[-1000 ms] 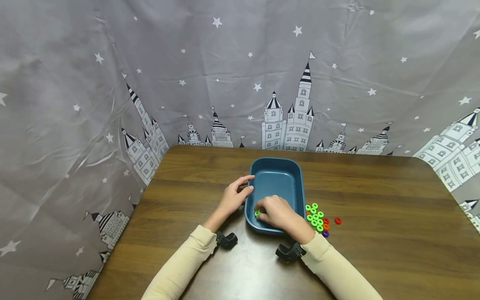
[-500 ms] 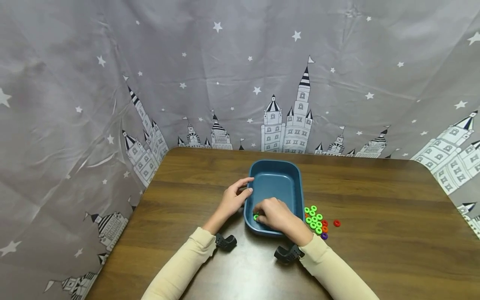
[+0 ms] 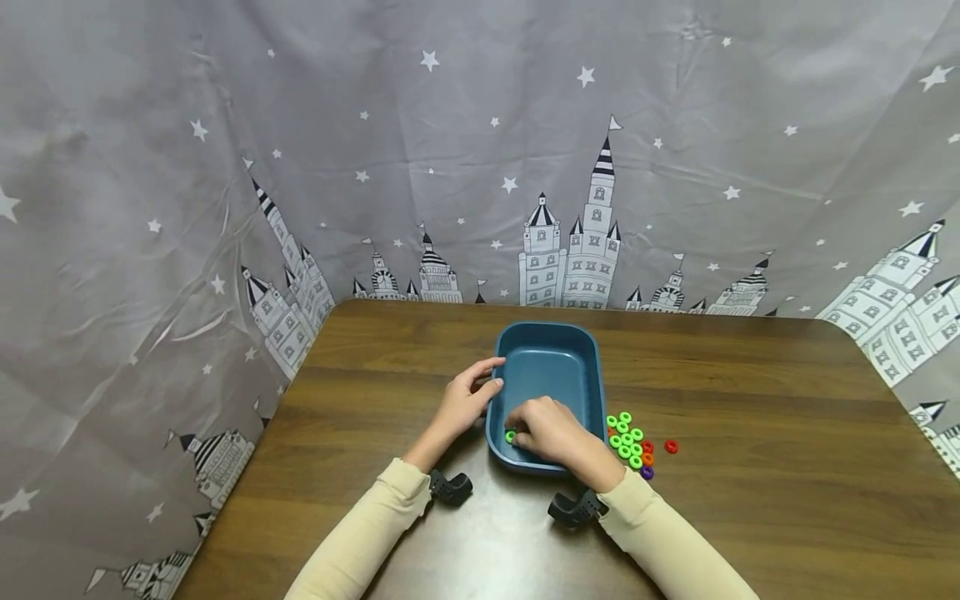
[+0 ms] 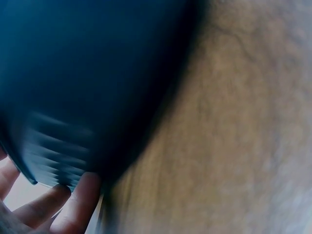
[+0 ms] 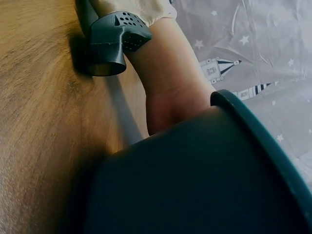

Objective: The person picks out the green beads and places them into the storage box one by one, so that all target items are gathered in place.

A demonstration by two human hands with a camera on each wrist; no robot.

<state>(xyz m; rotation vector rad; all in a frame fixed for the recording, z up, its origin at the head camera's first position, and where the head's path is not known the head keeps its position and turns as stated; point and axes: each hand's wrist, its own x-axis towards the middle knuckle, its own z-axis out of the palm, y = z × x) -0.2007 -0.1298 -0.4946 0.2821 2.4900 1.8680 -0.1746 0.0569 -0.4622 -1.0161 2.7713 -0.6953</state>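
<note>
A dark blue rectangular tub (image 3: 555,379) with rounded corners stands on the wooden table. My left hand (image 3: 463,398) holds its left side: the thumb and forefinger reach the rim, and other fingers (image 4: 80,204) touch the ribbed outer wall in the left wrist view. Down inside the near left corner, my right hand (image 3: 551,427) pinches a small green ring (image 3: 511,437) with thumb and forefinger, close to the tub's floor. In the right wrist view the tub's wall (image 5: 195,180) hides the right hand's fingers; the left forearm (image 5: 168,63) shows beyond it.
Just right of the tub lies a loose cluster of green rings (image 3: 626,439), with a few red, orange and purple ones at its edge. One red ring (image 3: 671,447) lies apart. A grey castle-print curtain (image 3: 420,150) hangs behind the table (image 3: 750,392).
The head view has tilted slightly, so everything sits a little lower in it. Both hands keep their places on and in the tub, and the green ring stays at the right fingertips.
</note>
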